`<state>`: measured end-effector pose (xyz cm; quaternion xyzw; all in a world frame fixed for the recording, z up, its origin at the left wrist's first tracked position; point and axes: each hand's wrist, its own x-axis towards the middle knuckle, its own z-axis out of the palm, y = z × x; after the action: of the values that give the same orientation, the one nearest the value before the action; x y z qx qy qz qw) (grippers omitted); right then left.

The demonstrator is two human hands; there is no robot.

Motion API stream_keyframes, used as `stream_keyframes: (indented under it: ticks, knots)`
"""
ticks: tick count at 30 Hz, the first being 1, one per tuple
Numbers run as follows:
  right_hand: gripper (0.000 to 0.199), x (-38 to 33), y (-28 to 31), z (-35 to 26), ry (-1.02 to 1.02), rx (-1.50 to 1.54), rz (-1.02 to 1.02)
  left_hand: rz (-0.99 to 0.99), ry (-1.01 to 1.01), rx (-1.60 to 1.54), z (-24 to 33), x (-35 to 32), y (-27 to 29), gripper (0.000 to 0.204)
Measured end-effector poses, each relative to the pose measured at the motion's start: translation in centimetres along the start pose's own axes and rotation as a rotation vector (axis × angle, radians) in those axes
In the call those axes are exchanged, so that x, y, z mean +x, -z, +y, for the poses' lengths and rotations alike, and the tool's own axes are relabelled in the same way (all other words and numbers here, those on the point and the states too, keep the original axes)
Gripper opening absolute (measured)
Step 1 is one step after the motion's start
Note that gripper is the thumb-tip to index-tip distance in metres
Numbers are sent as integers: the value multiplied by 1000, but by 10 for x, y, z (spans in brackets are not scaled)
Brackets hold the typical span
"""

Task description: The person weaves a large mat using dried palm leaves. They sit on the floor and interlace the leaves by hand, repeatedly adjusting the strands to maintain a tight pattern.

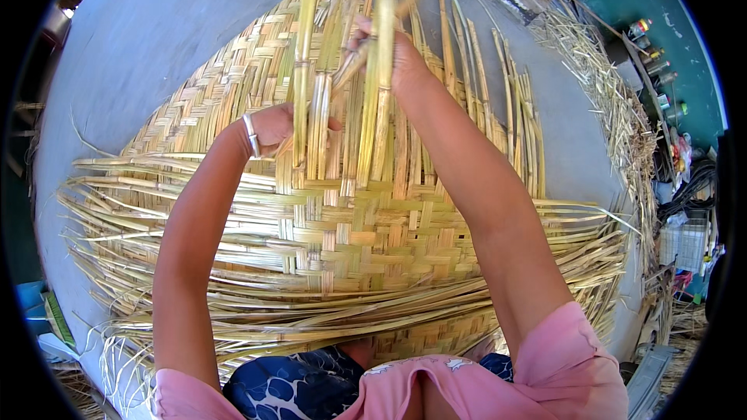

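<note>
The right hand (401, 58) is up high over the work, fingers closed around a few pale yellow reed strips (381, 47) that rise toward the top edge of the view. The left hand (274, 126) sits lower and closer in, a metal bangle (250, 134) on its wrist, its fingers tucked behind another bunch of upright strips, so I cannot tell how tightly it grips them; it is pressed right against them where they meet the weave.

Both bunches run down into a large woven reed mat (350, 241), plaited in a checker pattern, spread flat beneath the person's forearms. Loose unwoven strip ends (140, 218) fan out along its left and right sides.

The mat lies on a grey concrete floor (156, 31). Off to the right, well apart from the hands, a drift of straw scraps (615, 101) lines the floor's edge, with small bottles (654, 54) beyond it against a green wall.
</note>
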<state>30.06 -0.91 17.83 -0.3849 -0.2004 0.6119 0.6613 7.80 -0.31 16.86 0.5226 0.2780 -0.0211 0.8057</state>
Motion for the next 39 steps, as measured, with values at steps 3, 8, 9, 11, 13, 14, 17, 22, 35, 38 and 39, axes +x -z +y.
stream_keyframes:
  ticks: [3,8,9,11,13,14,17,22,35,38,39]
  knots:
    - [15,-17,22,-31,65,141,108,57,1,22,-16,0,12,37]
    - [8,-43,99,-57,170,176,244,233,-118,195,-36,16,27,23]
    - [6,-51,112,-54,167,202,292,250,-173,366,-45,22,43,18]
    - [6,-71,135,-44,141,227,304,280,-177,616,-49,31,60,12]
    - [6,-97,153,-32,107,255,266,308,-76,777,-43,34,65,14]
    - [8,-111,162,-32,58,280,199,303,-53,878,-32,34,55,15]
    - [26,-150,159,-34,33,340,69,312,-56,955,-24,26,55,13]
    - [54,-173,146,-48,-56,405,-113,-105,-669,1942,-28,31,78,17]
    - [18,-155,144,-67,70,59,-132,326,250,1148,-19,33,46,25]
    - [16,-176,148,-55,148,144,-19,357,262,1042,-22,30,45,25]
    - [15,-182,149,-49,179,165,-15,320,244,1084,-24,31,51,25]
